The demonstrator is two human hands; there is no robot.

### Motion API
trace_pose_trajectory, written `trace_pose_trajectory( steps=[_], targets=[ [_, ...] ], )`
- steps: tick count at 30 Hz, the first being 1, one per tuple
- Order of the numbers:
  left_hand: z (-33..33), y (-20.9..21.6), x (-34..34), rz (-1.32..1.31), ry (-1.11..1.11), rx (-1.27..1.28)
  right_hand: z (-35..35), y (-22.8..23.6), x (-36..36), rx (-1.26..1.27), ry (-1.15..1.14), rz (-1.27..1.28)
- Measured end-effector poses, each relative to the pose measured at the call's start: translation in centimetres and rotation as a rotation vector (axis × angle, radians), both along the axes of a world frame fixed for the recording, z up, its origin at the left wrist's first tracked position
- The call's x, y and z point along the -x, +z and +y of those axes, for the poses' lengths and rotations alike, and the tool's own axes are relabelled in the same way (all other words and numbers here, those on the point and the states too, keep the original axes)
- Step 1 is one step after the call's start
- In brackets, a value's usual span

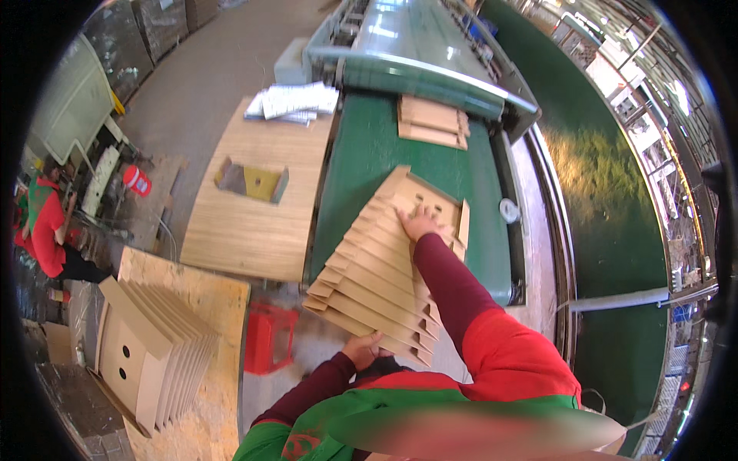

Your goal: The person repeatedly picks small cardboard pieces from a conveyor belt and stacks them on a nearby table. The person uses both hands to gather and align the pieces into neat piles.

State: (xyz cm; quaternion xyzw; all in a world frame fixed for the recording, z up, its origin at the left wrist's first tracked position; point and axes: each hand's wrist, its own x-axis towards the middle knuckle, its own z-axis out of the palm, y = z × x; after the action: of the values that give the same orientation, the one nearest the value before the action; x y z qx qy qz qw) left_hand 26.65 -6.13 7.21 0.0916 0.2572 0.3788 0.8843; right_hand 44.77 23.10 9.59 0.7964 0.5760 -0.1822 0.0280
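Note:
A slanted, overlapping stack of brown cardboard trays (369, 265) lies across the near end of the green conveyor belt and juts over its edge toward me. My right hand (421, 223) rests on the far tray with its fingers spread, close to two round holes. At the near end of the stack, my left hand (363, 351) grips the edge of the closest tray, with part of its fingers hidden underneath. Farther along the belt, a few flat cardboard pieces (433, 123) lie below the machine's roller.
On the left, another stack of trays (157, 357) stands on a plywood table (223, 307). A wooden table (254, 230) beside the belt holds papers (296, 101) and a small bent plate (252, 181). A red stool (269, 338) stands below. A co-worker (50, 227) is far left.

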Motion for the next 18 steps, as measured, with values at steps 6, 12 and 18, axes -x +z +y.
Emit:
trace_pose_trajectory(
  steps=[6, 12, 18],
  targets=[
    [11.6, 7.2, -7.4, 0.022, 0.079, -0.123, 6.1, 7.4, -3.9, 0.050, 0.085, 0.088],
    [25.1, 7.2, -14.9, 0.086, 0.146, -0.024, 11.5, 9.7, -8.0, -0.052, 0.279, 0.067],
    [31.5, 4.5, -18.5, -0.077, 0.251, 0.149, 14.2, 9.8, -9.9, -0.194, 0.368, 0.072]
  ],
)
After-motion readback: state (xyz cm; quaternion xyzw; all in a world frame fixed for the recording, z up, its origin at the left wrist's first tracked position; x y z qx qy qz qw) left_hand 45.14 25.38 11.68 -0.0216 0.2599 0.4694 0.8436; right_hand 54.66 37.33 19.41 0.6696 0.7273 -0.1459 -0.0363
